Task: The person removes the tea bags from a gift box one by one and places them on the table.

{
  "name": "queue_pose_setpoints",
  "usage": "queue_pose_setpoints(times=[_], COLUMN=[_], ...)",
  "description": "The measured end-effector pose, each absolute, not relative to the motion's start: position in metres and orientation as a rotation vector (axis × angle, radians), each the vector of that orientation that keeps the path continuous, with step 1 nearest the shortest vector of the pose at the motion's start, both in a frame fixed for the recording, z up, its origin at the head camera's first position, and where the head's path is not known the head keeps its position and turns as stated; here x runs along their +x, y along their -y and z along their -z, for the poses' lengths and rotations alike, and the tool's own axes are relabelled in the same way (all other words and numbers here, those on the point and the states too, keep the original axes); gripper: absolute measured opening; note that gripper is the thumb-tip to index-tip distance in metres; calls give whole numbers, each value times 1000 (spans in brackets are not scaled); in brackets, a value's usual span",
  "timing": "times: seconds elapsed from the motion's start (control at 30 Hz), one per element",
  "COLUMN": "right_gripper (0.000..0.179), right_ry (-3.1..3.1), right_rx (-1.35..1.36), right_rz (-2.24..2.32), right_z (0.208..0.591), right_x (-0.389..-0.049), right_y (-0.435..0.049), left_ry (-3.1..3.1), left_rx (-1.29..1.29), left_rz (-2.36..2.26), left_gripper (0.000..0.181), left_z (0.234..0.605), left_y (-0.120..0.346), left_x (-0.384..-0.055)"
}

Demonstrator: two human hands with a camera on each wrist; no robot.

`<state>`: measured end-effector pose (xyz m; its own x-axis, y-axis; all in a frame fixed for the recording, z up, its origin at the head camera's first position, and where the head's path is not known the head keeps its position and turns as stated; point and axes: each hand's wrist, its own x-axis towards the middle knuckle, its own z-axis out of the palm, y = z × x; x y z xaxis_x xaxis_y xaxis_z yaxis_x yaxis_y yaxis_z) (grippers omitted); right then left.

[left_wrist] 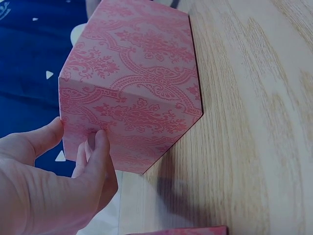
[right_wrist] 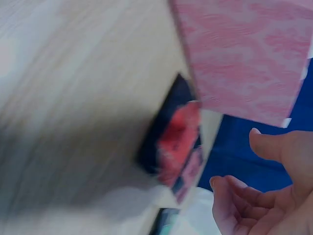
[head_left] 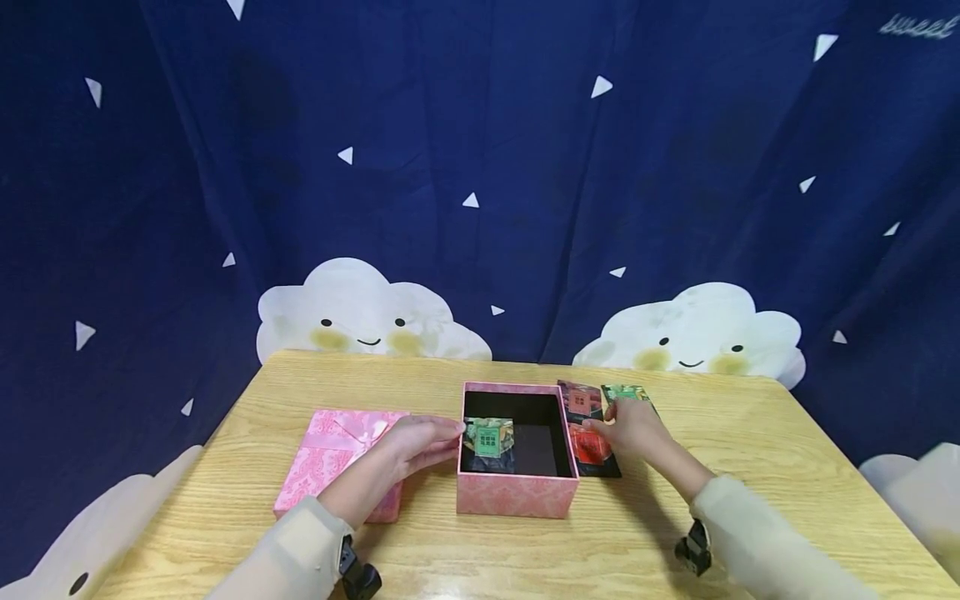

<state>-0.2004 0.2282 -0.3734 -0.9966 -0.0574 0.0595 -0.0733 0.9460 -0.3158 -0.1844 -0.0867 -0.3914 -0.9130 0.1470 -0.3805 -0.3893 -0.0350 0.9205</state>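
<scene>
An uncovered pink patterned box [head_left: 517, 494] with a dark inside stands on the table; a green-and-black packet [head_left: 488, 442] lies in its left part. My left hand [head_left: 426, 442] touches the box's left side, its thumb at the top edge and fingertips against the outer wall [left_wrist: 142, 117]. To the right of the box, my right hand [head_left: 633, 429] hovers over the packets, thumb and fingers apart, with nothing between them in the right wrist view. Beneath and beside it lie a red packet [head_left: 591, 448], a dark red packet [head_left: 581, 402] and another green packet [head_left: 624, 392].
A pink lid [head_left: 318, 458] with a ribbon bow lies left of the box, partly behind my left forearm. The wooden table [head_left: 450, 554] ends at a dark blue curtain [head_left: 525, 208] with white clouds. Both wrists carry small black cameras.
</scene>
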Motion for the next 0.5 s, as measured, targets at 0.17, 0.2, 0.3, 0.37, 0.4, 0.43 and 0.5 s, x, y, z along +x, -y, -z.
queue_pose_setpoints(times=[0.17,0.2,0.3,0.37,0.4,0.43,0.5], right_gripper=[29,29,31,32,32,32,31], right_ry=[3024,3013,2979,2967,2963,2956,2943], right_rx=[150,152,158,150,153,159,183], right_rz=[-608,-630,-708,-760,-787,-808,-882], right_z=[356,353,344,339,336,334,330], right_x=[-199,-198,-196,-195,-195,-195,-194], right_y=[-220,-218,-212,-208,-205,-203,-198], left_ry=[-1884,-1881,-1870,-1860,-1856,-1859,-1865], left_rx=[-243,-233,-205,-198,-194,-194,-198], left_rz=[-2008,-2014,-2028,-2041,-2044,-2042,-2039], left_gripper=[27,28,29,29,29,29,30], left_z=[392,392,393,392,392,392,391], left_y=[87,87,88,88,88,88,89], left_x=[-184,-184,-182,-181,-181,-181,-182])
